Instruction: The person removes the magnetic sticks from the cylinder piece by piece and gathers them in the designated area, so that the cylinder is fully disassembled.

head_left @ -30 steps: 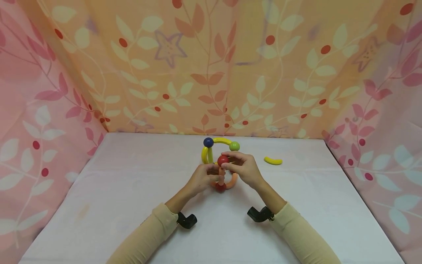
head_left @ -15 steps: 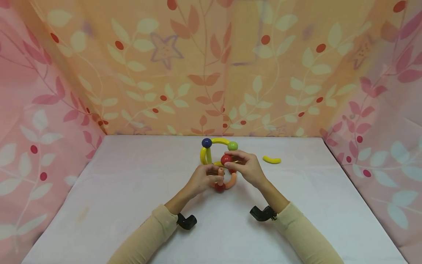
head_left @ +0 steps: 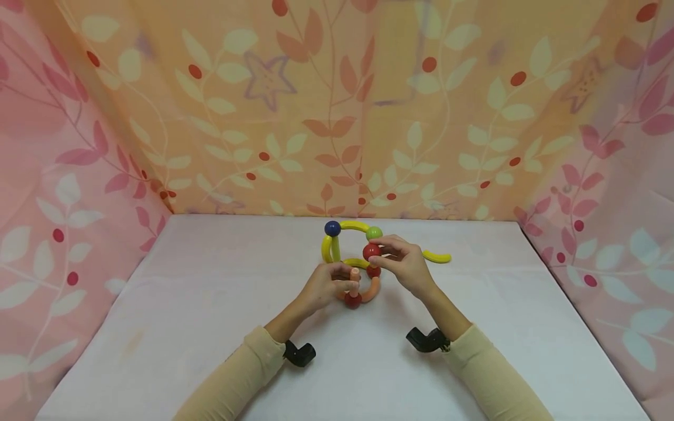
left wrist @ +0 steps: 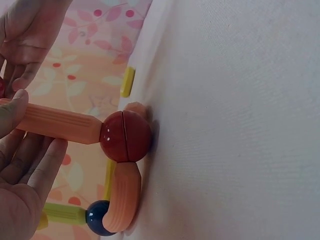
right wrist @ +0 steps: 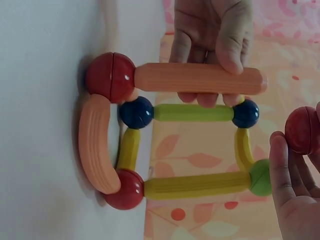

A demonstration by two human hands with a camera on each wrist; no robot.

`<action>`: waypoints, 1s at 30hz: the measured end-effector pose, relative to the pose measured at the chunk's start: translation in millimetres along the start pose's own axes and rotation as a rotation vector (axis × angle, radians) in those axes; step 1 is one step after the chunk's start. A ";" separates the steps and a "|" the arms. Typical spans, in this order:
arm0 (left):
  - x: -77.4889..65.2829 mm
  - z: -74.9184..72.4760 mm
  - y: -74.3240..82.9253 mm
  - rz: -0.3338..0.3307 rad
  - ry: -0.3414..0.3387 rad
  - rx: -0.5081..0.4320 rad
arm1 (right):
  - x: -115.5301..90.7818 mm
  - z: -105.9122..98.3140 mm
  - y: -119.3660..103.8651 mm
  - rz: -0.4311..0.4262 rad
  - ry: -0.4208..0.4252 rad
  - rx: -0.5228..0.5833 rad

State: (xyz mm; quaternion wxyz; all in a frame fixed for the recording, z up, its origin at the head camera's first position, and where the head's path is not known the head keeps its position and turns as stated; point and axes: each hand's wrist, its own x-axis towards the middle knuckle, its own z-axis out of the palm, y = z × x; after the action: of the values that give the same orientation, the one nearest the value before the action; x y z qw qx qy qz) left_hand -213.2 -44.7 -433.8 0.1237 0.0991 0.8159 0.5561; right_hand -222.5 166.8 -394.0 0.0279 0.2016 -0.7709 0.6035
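Note:
My left hand (head_left: 320, 285) grips a straight orange rod (right wrist: 197, 78) that stands upright on a red ball (left wrist: 125, 136) at the table. The rod's top end is bare. To its right, my right hand (head_left: 409, 268) pinches another red ball (head_left: 371, 252), held in the air apart from the rod. Curved orange rods (right wrist: 97, 145) run from the lower ball; one meets a further red ball (right wrist: 124, 189). Behind, a straight yellow rod (right wrist: 197, 186) rises to a green ball (head_left: 374, 233), joined by a curved yellow rod (head_left: 354, 225) to a blue ball (head_left: 332, 228) above a green rod (right wrist: 194, 112).
A loose curved yellow rod (head_left: 438, 257) lies on the white table (head_left: 210, 280), right of the frame of rods. Patterned cloth (head_left: 268, 117) hangs behind and at both sides. Black wrist devices (head_left: 299, 354) sit at both sleeves.
The red ball in my right hand has come off the top of the orange rod and moved right with that hand. My left hand keeps its hold on the rod.

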 end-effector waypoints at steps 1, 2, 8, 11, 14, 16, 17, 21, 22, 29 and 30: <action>0.0 0.0 -0.3 0.010 -0.002 -0.003 | 0.2 -2.4 -0.9 -0.006 0.003 -0.004; 0.0 0.2 -0.7 0.017 -0.002 -0.009 | 0.5 -4.9 -1.9 -0.014 0.005 -0.005; 0.9 1.2 -2.0 0.032 0.006 -0.044 | 3.8 -22.4 -8.5 -0.063 0.032 -0.014; 1.2 1.0 -2.0 0.028 0.012 -0.045 | 7.5 -31.8 -11.1 -0.071 0.063 -0.044; 1.6 0.6 -2.4 0.024 0.015 -0.042 | 12.1 -42.5 -11.2 -0.077 0.098 -0.079; 1.6 0.4 -2.5 0.016 0.014 -0.040 | 15.4 -50.4 -10.8 -0.077 0.119 -0.093; 1.6 0.4 -2.4 0.012 0.015 -0.039 | 17.1 -54.4 -10.1 -0.081 0.129 -0.101; 1.5 0.7 -2.3 0.006 0.012 -0.039 | 23.3 -69.9 -6.3 -0.081 0.154 -0.139; 1.3 0.7 -1.9 0.005 0.013 -0.042 | 24.8 -73.1 -5.0 -0.078 0.156 -0.149; 2.0 -0.1 -2.5 0.019 0.000 -0.032 | 32.6 -85.0 5.2 -0.027 0.159 -0.194; 2.0 -0.3 -2.6 0.020 -0.003 -0.028 | 33.6 -85.8 7.4 -0.022 0.158 -0.204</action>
State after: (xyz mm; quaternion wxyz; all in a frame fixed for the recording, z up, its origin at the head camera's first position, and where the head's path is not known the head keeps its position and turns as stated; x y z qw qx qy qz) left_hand -215.3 -45.3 -436.3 0.1205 0.1064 0.8066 0.5688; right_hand -273.0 239.7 -368.0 0.1155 0.1579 -0.8215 0.5356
